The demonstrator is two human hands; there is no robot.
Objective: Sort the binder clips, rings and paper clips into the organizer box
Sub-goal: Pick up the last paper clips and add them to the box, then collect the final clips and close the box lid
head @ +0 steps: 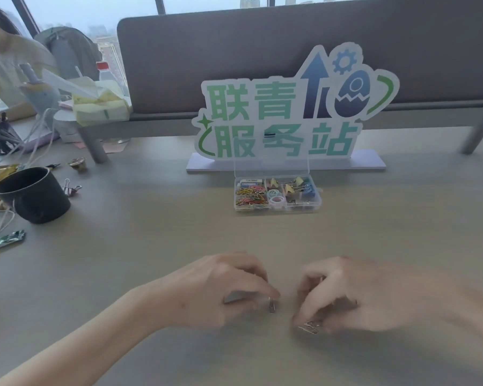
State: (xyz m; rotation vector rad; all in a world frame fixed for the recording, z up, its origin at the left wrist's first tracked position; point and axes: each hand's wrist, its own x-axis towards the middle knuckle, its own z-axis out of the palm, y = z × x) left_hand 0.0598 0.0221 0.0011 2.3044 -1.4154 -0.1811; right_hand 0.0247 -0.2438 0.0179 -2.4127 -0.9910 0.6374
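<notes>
On the near part of the smooth, matte beige desk (151,246), both bare hands hover low with fingers curled. The left hand (221,291) pinches a small silver wire paper clip (272,305) between thumb and fingertips, the clip hanging upright just above the desktop. The right hand (354,299), slightly blurred, holds a small bunch of silver metal clips (310,327) at its fingertips, close to the surface; whether they touch the desk cannot be told.

Farther off, near the middle of the desk, sits the clear plastic organizer box (278,208), a shallow rectangle with its transparent lid (271,168) standing open at the far side. Its left compartments hold tangled, multicoloured paper clips (250,196); the middle ones hold pastel round rings (276,197); the right ones hold yellow and blue binder clips (300,188) with wire handles.

Just behind the box stands a flat white cut-out sign (290,107) with green characters, a blue arrow and a gear, on a pale slab base. Behind it rises a grey fabric divider panel (234,51).

At the far left, a dark cylindrical cup (34,196) stands on the desk, with a loose pink binder clip (71,187) just beside it to the right and a crinkled green foil wrapper (9,240) nearer.
</notes>
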